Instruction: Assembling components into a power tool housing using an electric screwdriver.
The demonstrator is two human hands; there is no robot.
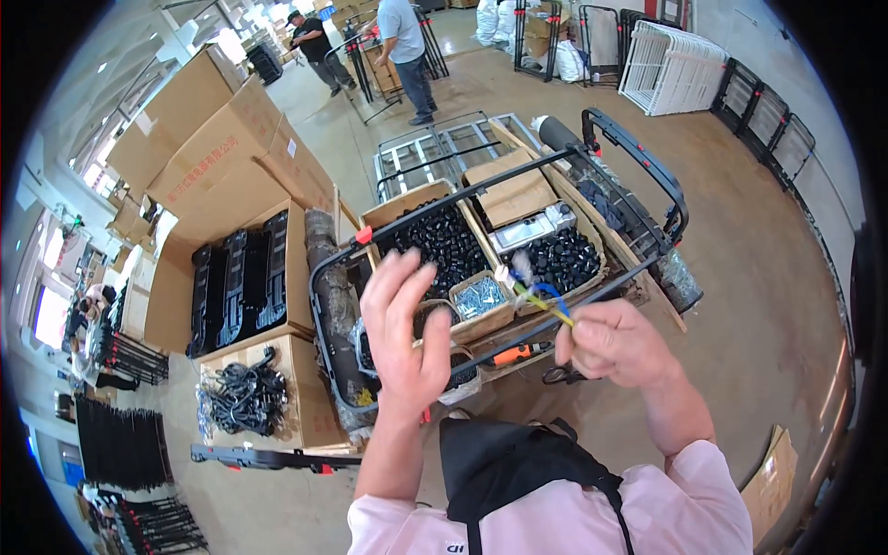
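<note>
My left hand (pixel 404 324) is raised over the near left part of a black tubular frame (pixel 435 215), fingers apart and nothing in it. My right hand (pixel 615 344) is closed around a thin yellow and blue strip (pixel 553 307); its far end is blurred, so I cannot tell its kind. The frame lies across a wooden work stand. Inside it are a bin of black plastic parts (pixel 444 254), a second bin of black caps (pixel 560 259) and a small box of silvery screws (pixel 479 298). An orange-handled tool (pixel 514 354) lies at the near edge.
To the left stand a large carton (pixel 242 190) with long black parts (pixel 242 277) and a box heaped with black fittings (pixel 242 393). Wrapped rolls (pixel 680 280) flank the stand's right side. White frames (pixel 671 69) lean at the wall. Two people (pixel 400 55) stand farther off.
</note>
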